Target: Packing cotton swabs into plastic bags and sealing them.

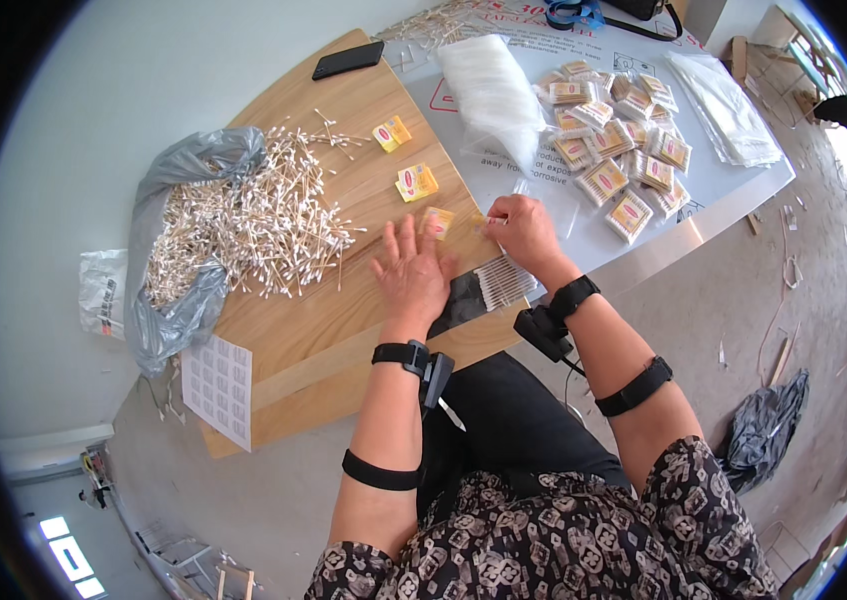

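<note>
My left hand (413,275) lies flat on the wooden table with its fingers spread. Its fingertips reach a yellow label card (437,222). To the right, my right hand (525,232) is closed in a pinch at the table's edge, on what looks like another yellow label card (484,221), mostly covered by the fingers. Below that hand, a row of cotton swabs (503,283) lies side by side next to a dark patch (460,304). Two more stacks of yellow cards, one nearer (416,183) and one farther (391,134), sit beyond my left hand.
Loose cotton swabs (273,215) spill from a grey plastic bag (148,215) at the left. Packed swab bags (603,180) pile up at the right, beside clear bags (488,90). A phone (348,60) lies at the back; a printed sheet (217,390) hangs over the near-left edge.
</note>
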### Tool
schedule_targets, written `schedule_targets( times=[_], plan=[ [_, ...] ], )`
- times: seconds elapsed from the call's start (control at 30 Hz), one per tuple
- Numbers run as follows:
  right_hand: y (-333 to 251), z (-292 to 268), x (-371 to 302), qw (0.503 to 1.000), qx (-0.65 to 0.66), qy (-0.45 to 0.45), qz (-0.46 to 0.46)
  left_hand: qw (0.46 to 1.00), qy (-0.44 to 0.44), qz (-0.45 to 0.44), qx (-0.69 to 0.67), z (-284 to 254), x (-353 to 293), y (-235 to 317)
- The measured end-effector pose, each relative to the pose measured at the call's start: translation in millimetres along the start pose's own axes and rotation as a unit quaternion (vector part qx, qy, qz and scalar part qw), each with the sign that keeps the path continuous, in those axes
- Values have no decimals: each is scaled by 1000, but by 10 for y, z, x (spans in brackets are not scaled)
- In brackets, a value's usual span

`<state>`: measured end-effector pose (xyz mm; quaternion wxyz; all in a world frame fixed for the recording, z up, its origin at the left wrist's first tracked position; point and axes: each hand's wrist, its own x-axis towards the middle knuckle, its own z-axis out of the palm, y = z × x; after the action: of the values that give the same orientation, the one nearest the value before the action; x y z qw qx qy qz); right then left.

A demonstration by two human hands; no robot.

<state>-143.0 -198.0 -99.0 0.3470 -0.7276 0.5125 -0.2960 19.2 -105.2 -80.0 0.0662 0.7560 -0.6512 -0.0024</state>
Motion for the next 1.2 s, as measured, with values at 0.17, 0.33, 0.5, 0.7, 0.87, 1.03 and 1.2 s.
schedule_targets(
  times=[0.17,0.33,0.5,0.7,0.87,1.03,1.2],
  plan=[
    [-77,-86,-11,984,154,60,71,991,63,-24,-113,-85,23,-7],
    [-442,-120,-393,890,414,-20,191,828,55,-83,-552,-82,-96,221],
    [-463,-167,-911,885,418,-89,184,809,12,-115,-576,-168,-465,271],
    [-363,-114,-1433,889,397,-73,217,765,-103,-201,-604,-269,-948,429],
    [-328,-74,-1515,867,431,5,250,746,-58,-235,-621,-180,-890,381],
    [37,-182,-1418,830,450,157,289,777,-63,-240,-578,-212,-608,294],
    [179,-302,-1147,805,470,108,345,798,-89,-251,-540,-169,-489,250]
  ],
)
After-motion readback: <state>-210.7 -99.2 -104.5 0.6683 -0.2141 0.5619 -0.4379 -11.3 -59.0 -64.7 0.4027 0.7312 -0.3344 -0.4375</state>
